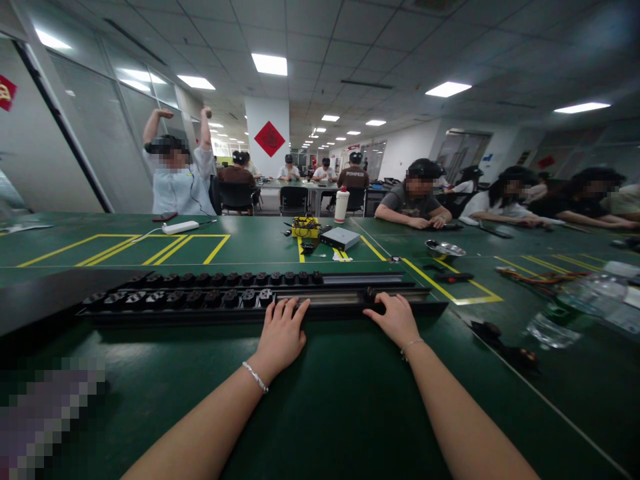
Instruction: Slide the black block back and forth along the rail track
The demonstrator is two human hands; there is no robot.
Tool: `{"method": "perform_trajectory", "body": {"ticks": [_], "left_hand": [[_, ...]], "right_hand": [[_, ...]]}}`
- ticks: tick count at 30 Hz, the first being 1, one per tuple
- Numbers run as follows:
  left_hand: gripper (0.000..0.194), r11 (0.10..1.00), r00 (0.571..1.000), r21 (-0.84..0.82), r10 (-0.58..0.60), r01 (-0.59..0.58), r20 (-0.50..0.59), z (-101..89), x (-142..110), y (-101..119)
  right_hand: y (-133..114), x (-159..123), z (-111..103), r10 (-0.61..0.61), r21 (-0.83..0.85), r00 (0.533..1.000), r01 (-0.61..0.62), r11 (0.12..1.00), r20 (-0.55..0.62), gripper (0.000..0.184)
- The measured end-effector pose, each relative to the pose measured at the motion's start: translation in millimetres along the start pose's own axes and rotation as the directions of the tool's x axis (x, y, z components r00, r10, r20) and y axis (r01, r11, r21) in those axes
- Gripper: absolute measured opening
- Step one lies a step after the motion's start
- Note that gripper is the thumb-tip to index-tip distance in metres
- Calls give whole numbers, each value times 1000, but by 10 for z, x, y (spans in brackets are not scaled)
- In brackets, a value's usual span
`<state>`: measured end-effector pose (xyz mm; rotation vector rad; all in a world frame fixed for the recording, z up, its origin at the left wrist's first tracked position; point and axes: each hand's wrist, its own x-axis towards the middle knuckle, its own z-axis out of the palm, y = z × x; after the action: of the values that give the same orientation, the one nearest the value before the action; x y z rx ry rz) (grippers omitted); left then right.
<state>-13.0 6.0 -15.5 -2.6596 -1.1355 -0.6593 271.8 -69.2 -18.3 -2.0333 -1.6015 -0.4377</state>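
Across the green table lies a long black rail [330, 311] with an open channel, and a second black rail [360, 279] lies parallel behind it. Rows of black round-topped modules [231, 297] fill the left part of both. My left hand [283, 333] lies on the front rail with fingers apart, just right of the last module in its row. Near the right end of this rail, my right hand [397, 319] has its thumb and fingers closed around a single black module [369, 294] at the channel. The fingers partly hide that module.
Farther back are a yellow box with cables [306, 227], a grey box [340, 238], a bottle [341, 205] and a power strip [181, 227]. A metal bowl [445, 250], wires [545, 277] and a plastic bottle [565, 313] are right. Several people sit around.
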Motion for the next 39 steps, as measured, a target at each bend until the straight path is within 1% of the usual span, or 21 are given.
{"method": "perform_trajectory", "body": {"ticks": [7,13,18,22,31,39], "left_hand": [[64,1000,1000,-3,-4,4,0,-7,3,1],[64,1000,1000,-5,-8,8,8,-2,3,1],[64,1000,1000,-3,-5,5,12,-6,2,1],[64,1000,1000,-2,-3,3,17,-13,2,3],[65,1000,1000,5,-9,9,14,-8,-1,5],[64,1000,1000,-1,-2,2,10,2,2,-5]], "right_hand": [[40,2,5,-20,31,1000,20,999,-8,31],[55,-3,-17,-23,67,1000,23,997,-10,25],[49,0,-42,-19,73,1000,18,997,15,23],[38,1,-46,-21,61,1000,20,998,8,22],[52,14,-59,15,35,999,-17,999,51,26],[38,13,-74,31,36,998,-33,999,52,27]]}}
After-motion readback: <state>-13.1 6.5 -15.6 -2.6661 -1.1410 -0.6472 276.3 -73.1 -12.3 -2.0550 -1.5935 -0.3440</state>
